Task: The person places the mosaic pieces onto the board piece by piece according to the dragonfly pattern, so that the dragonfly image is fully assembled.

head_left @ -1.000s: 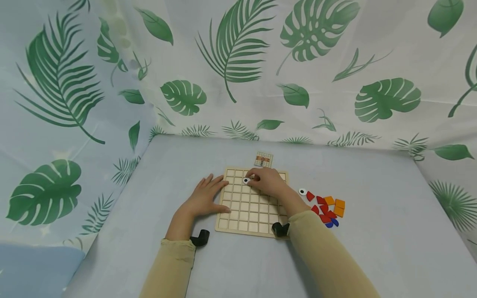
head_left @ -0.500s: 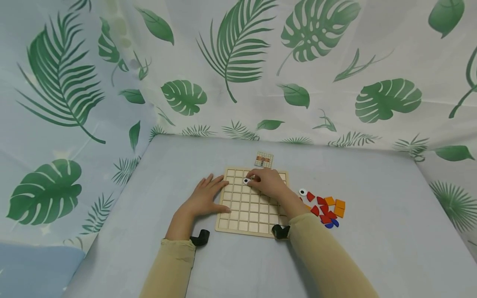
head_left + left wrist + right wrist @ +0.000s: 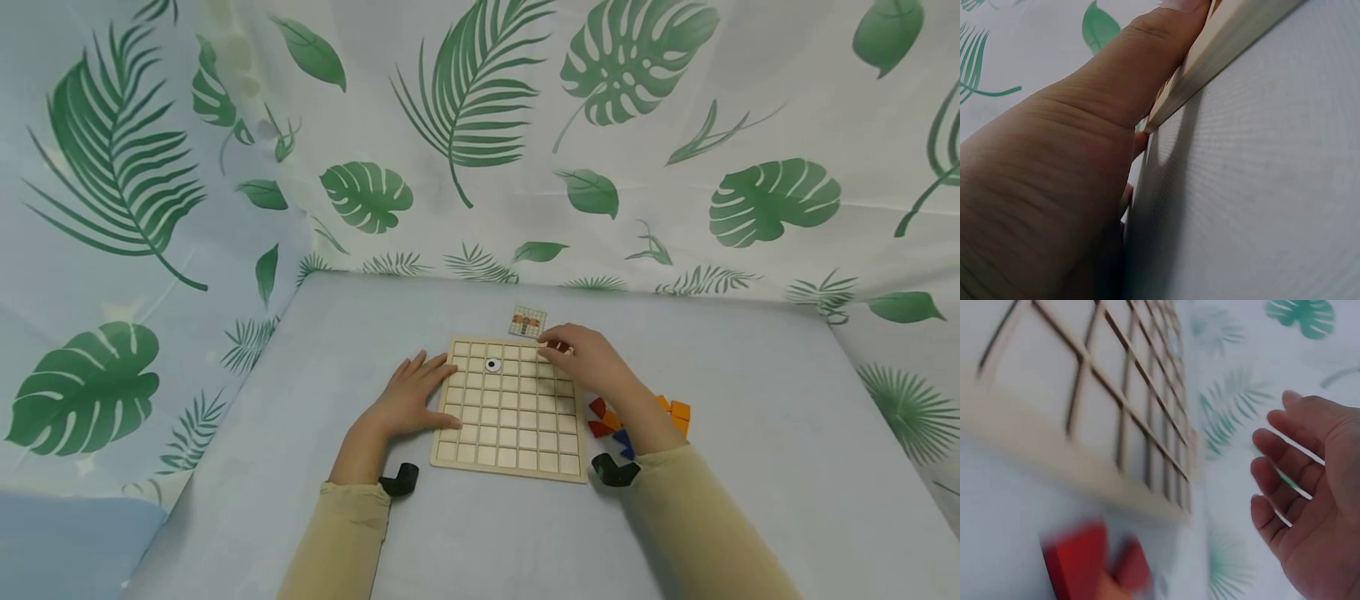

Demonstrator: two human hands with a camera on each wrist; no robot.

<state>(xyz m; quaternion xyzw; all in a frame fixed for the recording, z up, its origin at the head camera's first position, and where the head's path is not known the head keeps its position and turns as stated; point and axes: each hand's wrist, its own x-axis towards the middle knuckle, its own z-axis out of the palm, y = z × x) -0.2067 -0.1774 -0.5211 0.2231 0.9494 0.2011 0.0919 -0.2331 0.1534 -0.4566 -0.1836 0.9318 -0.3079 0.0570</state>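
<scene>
Pale surface [image 3: 480, 533], gridded board [image 3: 508, 418], card [image 3: 527, 322], coloured pieces [image 3: 612, 422]

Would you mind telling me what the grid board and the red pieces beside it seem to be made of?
The grid board looks like matte, unpainted wood, going by its pale tan colour and plain light edge. The red pieces show an even, solid red, perhaps painted wood or plastic; the blurred close view leaves that open.

A pale tabletop [image 3: 480, 533] is enclosed at the back and both sides by light fabric [image 3: 517, 212], printed with green palm fronds [image 3: 472, 92] and split leaves [image 3: 765, 208]; a blue patch [image 3: 75, 542] is seen at lower left.
</scene>
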